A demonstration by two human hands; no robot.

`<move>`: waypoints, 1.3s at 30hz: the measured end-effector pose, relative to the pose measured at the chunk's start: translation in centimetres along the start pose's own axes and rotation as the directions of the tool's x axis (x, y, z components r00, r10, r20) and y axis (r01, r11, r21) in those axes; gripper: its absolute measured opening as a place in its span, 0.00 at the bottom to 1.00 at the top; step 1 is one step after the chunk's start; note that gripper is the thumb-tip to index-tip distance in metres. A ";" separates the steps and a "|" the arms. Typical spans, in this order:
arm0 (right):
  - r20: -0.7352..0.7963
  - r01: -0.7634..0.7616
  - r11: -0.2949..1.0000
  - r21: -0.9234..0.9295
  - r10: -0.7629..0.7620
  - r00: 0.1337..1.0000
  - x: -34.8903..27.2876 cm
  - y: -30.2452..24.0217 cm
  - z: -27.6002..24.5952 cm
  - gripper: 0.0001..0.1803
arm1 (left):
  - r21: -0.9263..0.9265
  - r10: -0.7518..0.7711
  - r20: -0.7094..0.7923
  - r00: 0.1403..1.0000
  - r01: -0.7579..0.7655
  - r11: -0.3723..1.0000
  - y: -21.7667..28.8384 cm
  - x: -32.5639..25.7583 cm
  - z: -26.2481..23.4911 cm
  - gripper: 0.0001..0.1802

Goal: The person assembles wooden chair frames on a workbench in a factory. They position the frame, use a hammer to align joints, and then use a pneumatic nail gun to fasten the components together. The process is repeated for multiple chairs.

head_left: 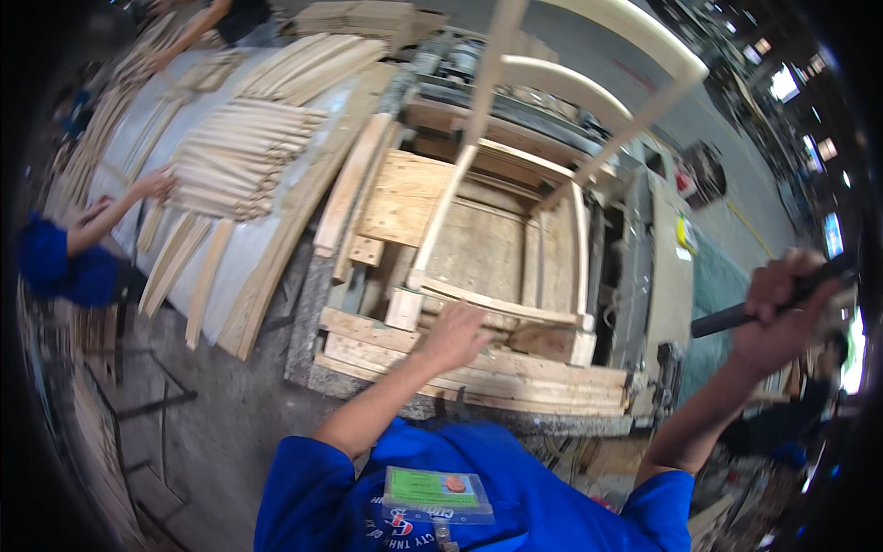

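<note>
A pale wooden chair frame lies in a wooden jig on the workbench, its tall curved back rising at the far side. My left hand is at the near rail of the frame, close to its left corner. Its fingers are stretched out and hold nothing; whether they touch the rail I cannot tell. Raised at the right, my right hand is closed round a dark tool with a straight round shaft. Its far end is blurred at the picture's rim, so its kind is unclear.
Stacked timber beams form the jig's near edge, with a plywood block on its left. Farther left, a table holds many thin wooden slats, where a co-worker's hand reaches in. Another person stands at the lower right.
</note>
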State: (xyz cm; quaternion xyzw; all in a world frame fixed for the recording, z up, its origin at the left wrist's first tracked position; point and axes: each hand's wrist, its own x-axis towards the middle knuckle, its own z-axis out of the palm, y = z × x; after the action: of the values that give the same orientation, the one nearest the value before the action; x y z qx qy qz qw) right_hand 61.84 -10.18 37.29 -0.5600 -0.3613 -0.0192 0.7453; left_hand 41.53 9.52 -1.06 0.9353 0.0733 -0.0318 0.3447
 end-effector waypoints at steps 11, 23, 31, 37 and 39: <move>0.108 -0.609 0.730 -0.312 0.664 0.740 -20.9 24.5 10.8 0.23 | -0.131 -0.108 -0.697 0.709 0.023 0.991 -1.5 -11.3 0.8 0.12; 0.050 -0.343 0.903 -0.260 0.367 0.929 -7.1 14.7 6.8 0.27 | -0.124 -0.116 -0.778 0.618 0.030 0.992 -4.6 -10.3 -2.6 0.08; 0.204 -0.096 0.393 -0.915 0.653 0.729 -28.2 15.3 -3.1 0.18 | -0.067 -0.078 -0.835 0.545 0.040 0.997 -7.0 -5.0 -7.1 0.11; 0.219 -0.116 0.313 -0.943 0.841 0.494 -33.9 17.2 -1.5 0.15 | -0.039 -0.112 -0.725 0.679 0.122 0.992 -7.4 -3.5 -6.3 0.09; 0.095 -0.183 0.192 -0.964 0.894 0.439 -34.5 16.2 -1.9 0.17 | -0.091 -0.153 -0.703 0.694 0.126 0.988 -6.2 -3.1 -5.7 0.10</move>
State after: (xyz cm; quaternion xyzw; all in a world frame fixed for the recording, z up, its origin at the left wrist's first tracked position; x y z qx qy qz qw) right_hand 44.36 -18.74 4.43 -0.9050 -0.2830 0.2981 0.1099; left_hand 37.54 17.60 -0.35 0.8612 0.2713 0.3047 0.3032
